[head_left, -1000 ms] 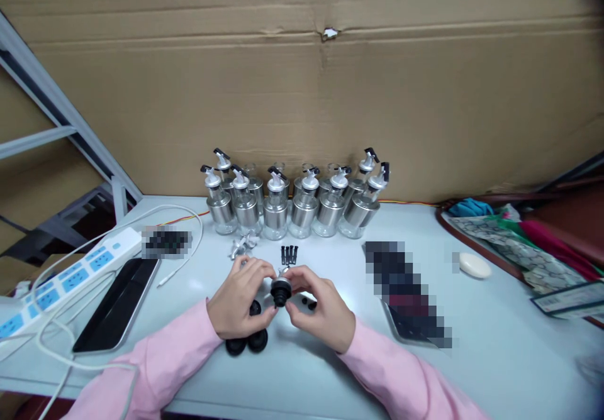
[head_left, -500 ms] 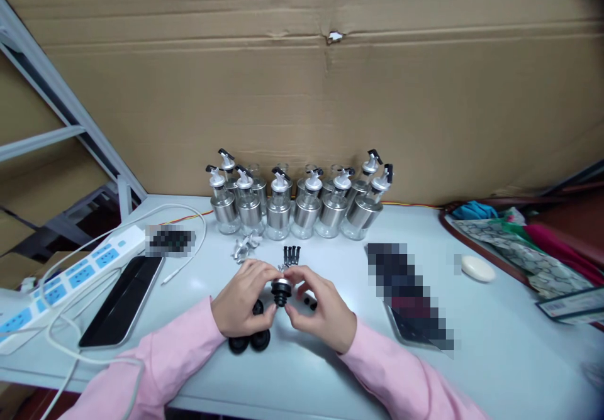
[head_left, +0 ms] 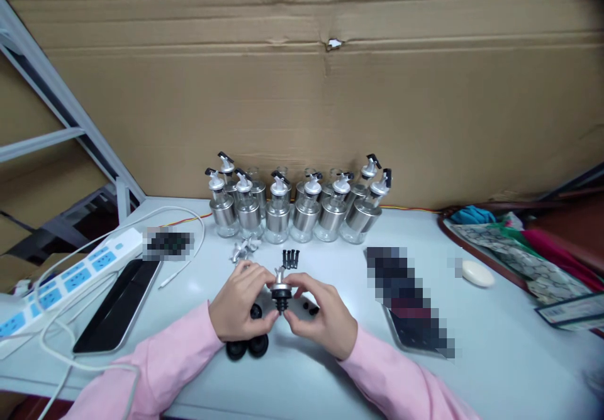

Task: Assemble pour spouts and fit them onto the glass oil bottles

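Both hands pinch one small pourer cap [head_left: 282, 295], a silver collar with a black ribbed stopper below and a metal spout on top, held just above the white table [head_left: 495, 344]. My left hand [head_left: 240, 303] grips its left side and my right hand [head_left: 317, 314] its right, fingers closed round it. Black round stoppers [head_left: 248, 346] lie under my left wrist. Small black pins [head_left: 290, 258] and loose silver spouts [head_left: 241, 251] lie just beyond the hands. Several glass bottles with silver bands and pourer tops [head_left: 292, 209] stand in a row at the back.
A white power strip with blue sockets [head_left: 56, 285] and its cables lie at the left, beside a black flat device [head_left: 116, 307]. A white oval object [head_left: 477, 273] and colourful cloth [head_left: 523, 247] sit at the right. A cardboard wall [head_left: 330, 93] backs the table.
The cap has been turned in my fingers so its spout points up and stopper down. Both hands stay in the same spot.
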Action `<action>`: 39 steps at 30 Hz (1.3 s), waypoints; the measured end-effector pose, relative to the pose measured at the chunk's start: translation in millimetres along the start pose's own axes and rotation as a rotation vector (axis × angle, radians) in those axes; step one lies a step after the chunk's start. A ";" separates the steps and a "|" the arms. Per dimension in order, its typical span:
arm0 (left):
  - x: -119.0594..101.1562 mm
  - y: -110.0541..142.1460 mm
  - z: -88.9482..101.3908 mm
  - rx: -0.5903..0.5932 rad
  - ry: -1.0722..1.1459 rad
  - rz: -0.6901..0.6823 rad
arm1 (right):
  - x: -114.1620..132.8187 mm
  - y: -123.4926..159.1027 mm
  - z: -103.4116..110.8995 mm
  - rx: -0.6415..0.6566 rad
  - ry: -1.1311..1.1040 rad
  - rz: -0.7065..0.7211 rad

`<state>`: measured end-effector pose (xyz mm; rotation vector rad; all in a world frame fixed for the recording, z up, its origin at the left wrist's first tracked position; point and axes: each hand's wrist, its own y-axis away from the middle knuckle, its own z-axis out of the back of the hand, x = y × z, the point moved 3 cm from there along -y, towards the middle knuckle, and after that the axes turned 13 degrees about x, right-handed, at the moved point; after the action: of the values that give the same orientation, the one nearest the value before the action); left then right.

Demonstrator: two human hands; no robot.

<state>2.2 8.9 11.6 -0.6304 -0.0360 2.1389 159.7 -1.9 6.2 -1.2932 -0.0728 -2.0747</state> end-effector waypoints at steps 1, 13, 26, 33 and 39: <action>-0.1 -0.1 0.5 -0.012 -0.006 -0.002 | 0.1 -0.1 0.4 -0.011 0.002 0.013; -0.9 -0.9 -1.2 0.059 -0.030 -0.001 | 2.6 0.2 -1.0 -0.033 -0.057 0.028; -0.3 0.9 -2.9 0.038 -0.046 0.000 | 3.3 0.5 -1.7 0.003 0.010 0.036; -0.4 0.2 -6.6 0.067 -0.068 0.011 | 3.8 0.3 -2.2 -0.001 0.026 0.021; -3.4 -0.5 -5.6 -0.013 -0.083 0.001 | 4.6 0.4 -3.0 0.008 0.070 -0.022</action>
<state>6.7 5.4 8.3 -0.5492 -0.0953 2.1661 156.3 -5.7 8.3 -1.2189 -0.0638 -2.1344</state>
